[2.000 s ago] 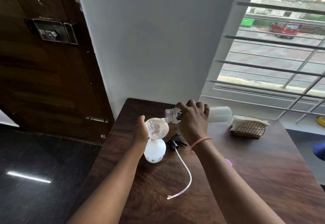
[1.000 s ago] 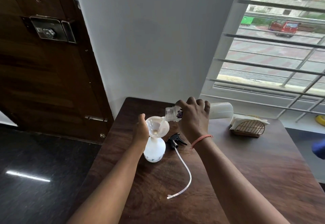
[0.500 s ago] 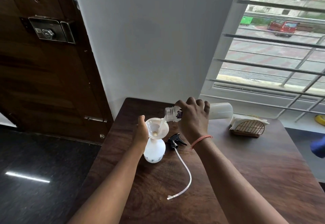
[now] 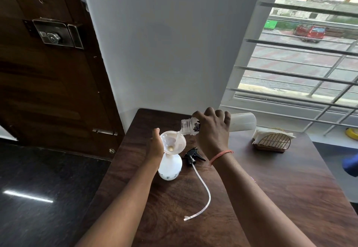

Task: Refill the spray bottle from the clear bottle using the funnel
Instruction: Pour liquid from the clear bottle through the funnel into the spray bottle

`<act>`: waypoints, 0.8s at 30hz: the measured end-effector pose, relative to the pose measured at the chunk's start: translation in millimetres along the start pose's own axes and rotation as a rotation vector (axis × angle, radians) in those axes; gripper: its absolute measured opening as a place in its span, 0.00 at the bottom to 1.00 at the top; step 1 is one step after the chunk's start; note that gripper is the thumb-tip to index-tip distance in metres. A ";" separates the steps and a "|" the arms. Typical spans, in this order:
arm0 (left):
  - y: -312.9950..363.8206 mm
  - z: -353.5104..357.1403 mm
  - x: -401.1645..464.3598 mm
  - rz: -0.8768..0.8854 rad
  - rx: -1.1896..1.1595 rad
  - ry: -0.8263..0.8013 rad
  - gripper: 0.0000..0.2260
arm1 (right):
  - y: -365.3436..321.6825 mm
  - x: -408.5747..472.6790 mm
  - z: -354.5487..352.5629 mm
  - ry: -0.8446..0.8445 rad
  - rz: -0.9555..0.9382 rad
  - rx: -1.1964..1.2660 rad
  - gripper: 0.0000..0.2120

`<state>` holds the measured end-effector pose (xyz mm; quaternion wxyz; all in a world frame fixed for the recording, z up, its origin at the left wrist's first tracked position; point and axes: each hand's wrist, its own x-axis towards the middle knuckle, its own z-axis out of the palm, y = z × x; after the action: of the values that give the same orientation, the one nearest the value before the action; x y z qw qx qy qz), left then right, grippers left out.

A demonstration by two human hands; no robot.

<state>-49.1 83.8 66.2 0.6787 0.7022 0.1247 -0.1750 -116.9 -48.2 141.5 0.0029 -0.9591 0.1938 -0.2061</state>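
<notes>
clear bottle tipped, pouring into funnel

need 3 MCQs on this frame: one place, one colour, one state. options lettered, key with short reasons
1. Where is the funnel?
A. In the neck of the spray bottle
B. Flat on the table
C. On the window sill

2. What colour is the spray head lying on the table?
A. Red
B. Black
C. Yellow

3. How is the clear bottle held?
A. Upright, capped
B. Lying on the table
C. Tipped, uncapped, pouring

Key: 1 A, it sits atop the bottle, steadied by the left hand. 2 B, black trigger with a clear tube. 3 C, the right hand tilts it, liquid runs into the funnel.
</notes>
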 end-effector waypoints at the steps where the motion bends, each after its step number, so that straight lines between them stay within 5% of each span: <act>1: -0.4 -0.3 -0.4 0.004 0.006 0.006 0.23 | 0.0 -0.4 -0.4 -0.003 0.001 0.006 0.24; 24: -2.5 0.3 -3.1 -0.002 0.015 0.002 0.25 | 0.3 -3.2 -4.3 0.028 -0.008 -0.021 0.22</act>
<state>-53.0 83.8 65.2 0.6730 0.7076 0.1248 -0.1757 -121.5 -46.9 144.2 -0.0107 -0.9569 0.1922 -0.2176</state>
